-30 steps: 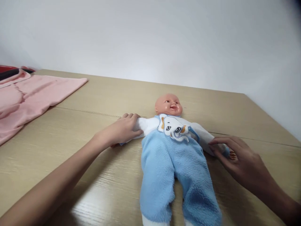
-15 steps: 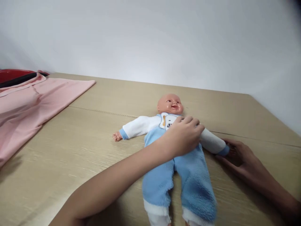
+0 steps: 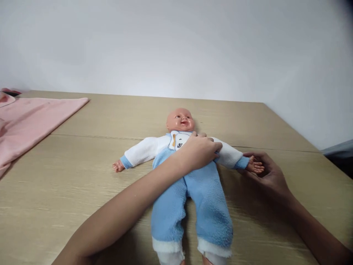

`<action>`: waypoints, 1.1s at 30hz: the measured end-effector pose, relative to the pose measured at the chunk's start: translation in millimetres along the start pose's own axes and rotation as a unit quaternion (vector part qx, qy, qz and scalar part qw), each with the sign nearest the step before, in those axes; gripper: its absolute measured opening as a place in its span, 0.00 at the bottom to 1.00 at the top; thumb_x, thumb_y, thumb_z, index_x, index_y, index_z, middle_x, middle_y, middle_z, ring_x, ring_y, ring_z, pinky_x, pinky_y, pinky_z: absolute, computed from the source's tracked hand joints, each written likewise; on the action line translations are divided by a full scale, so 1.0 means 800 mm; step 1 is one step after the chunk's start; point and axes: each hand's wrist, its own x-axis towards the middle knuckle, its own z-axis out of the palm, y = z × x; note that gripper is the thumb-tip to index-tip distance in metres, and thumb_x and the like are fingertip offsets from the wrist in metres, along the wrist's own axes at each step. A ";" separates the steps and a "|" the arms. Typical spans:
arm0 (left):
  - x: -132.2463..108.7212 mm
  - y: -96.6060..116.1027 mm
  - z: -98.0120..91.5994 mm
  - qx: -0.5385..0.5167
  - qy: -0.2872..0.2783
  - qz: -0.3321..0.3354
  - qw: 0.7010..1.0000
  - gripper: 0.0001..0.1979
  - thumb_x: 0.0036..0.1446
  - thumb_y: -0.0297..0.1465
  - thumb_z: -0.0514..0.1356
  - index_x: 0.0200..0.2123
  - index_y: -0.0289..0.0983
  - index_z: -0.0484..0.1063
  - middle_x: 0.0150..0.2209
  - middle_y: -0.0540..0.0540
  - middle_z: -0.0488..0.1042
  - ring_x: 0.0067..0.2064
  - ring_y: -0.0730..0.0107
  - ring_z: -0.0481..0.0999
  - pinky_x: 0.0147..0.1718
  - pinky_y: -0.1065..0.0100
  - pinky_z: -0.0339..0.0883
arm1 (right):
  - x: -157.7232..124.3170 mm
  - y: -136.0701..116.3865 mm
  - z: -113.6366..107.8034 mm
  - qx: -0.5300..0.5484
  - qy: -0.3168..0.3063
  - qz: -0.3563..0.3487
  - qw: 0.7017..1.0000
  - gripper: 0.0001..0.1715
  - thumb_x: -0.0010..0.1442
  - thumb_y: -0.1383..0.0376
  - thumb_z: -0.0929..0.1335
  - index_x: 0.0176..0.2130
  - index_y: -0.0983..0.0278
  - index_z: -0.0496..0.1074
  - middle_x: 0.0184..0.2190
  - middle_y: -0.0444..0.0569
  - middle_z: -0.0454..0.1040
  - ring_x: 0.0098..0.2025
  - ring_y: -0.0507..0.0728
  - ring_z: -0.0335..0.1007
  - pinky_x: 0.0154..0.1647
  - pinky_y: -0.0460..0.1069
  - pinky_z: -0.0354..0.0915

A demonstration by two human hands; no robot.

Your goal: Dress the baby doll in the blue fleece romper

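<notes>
A baby doll [image 3: 180, 119] lies on its back on the table, head away from me and arms spread out to the sides. It wears a fluffy blue and white romper [image 3: 168, 217] with a cartoon face on the chest, partly covered by my left hand [image 3: 200, 151]. That hand's fingers curl over the doll's chest and the top of its sleeve on the right side. At the cuff on that same side, my right hand [image 3: 271, 176] cups the doll's wrist from beneath. The doll's small hand [image 3: 255, 165] rests over my palm, and some of my fingertips are hidden behind the sleeve.
Pink cloth [image 3: 35, 117] is spread over the left part of the wooden table [image 3: 82, 191]. Behind it, at the far left, a red and black thing [image 3: 11, 91] just shows. A white wall [image 3: 176, 48] rises at the back, and something dark [image 3: 342, 154] stands beyond the right edge.
The view has swung right, so the doll and cloth sit further left. The doll's hand at my right palm now shows with its fingers spread; my left hand stays on the chest.
</notes>
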 end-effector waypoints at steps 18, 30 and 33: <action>-0.022 -0.025 0.006 -0.223 0.196 0.190 0.936 0.13 0.81 0.37 0.58 0.51 0.39 0.82 0.47 0.41 0.85 0.51 0.60 0.83 0.54 0.60 0.72 | 0.061 -0.091 0.077 -0.056 -0.155 -0.226 0.960 0.11 0.56 0.66 0.76 0.40 0.56 0.79 0.37 0.44 0.84 0.38 0.60 0.79 0.41 0.53 0.74; -0.010 -0.019 0.017 -0.259 0.184 0.020 0.948 0.13 0.75 0.42 0.67 0.43 0.39 0.76 0.49 0.42 0.80 0.53 0.55 0.77 0.57 0.55 0.69 | -0.005 -0.079 0.082 0.375 -0.086 0.195 0.903 0.11 0.58 0.53 0.79 0.41 0.51 0.87 0.49 0.45 0.86 0.56 0.63 0.81 0.62 0.55 0.78; -0.012 -0.018 0.013 -0.261 0.152 0.009 0.953 0.11 0.78 0.39 0.59 0.44 0.40 0.75 0.51 0.41 0.80 0.54 0.55 0.77 0.60 0.53 0.69 | -0.004 -0.074 0.094 0.396 -0.051 0.215 0.892 0.09 0.57 0.54 0.80 0.38 0.53 0.85 0.45 0.46 0.86 0.50 0.62 0.82 0.55 0.55 0.81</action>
